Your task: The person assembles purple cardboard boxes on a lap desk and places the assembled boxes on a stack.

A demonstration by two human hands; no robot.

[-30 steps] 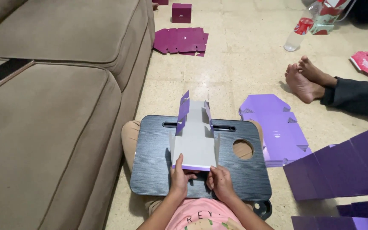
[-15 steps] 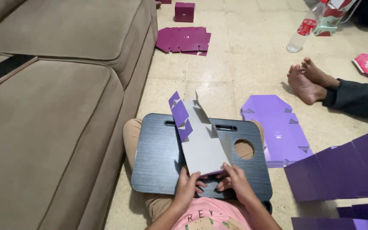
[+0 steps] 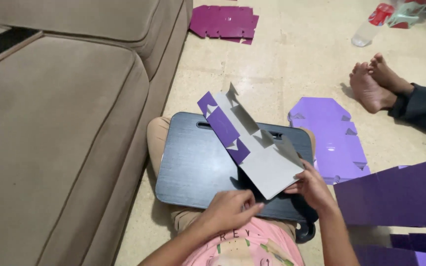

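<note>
Right hand (image 3: 314, 187) grips the cardboard blank (image 3: 252, 148) at its near right corner; long axis runs far-left. Left hand (image 3: 232, 209) is loosely curled, empty, just below it.

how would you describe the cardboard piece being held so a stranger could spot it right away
Start at the dark lap tray on the floor beside the beige sofa. Tilted above it is a cardboard box blank, its near end at the right hand. Unlike the flat all-purple sheets on the floor, it shows a grey face with a purple flap folded up.
</note>
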